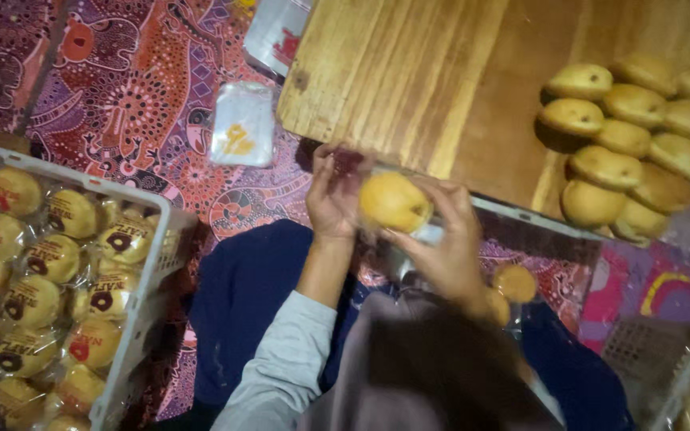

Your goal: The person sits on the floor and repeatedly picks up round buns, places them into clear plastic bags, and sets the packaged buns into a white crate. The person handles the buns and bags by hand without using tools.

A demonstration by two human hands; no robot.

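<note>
A round golden bun [394,200] is held between both hands just in front of the wooden board's near edge. My left hand [332,199] grips a clear plastic wrapper at the bun's left side, fingers curled. My right hand [445,239] holds the bun from the right and below. The wrapper is blurred and hard to make out. A pile of unwrapped buns [628,148] lies on the right part of the wooden board [433,80].
A white plastic crate [157,255] at the left holds several wrapped buns. Empty clear wrappers [243,124] lie on the patterned cloth [129,88] beyond my hands. Another crate corner [684,375] shows at the lower right. My blue-trousered legs fill the bottom middle.
</note>
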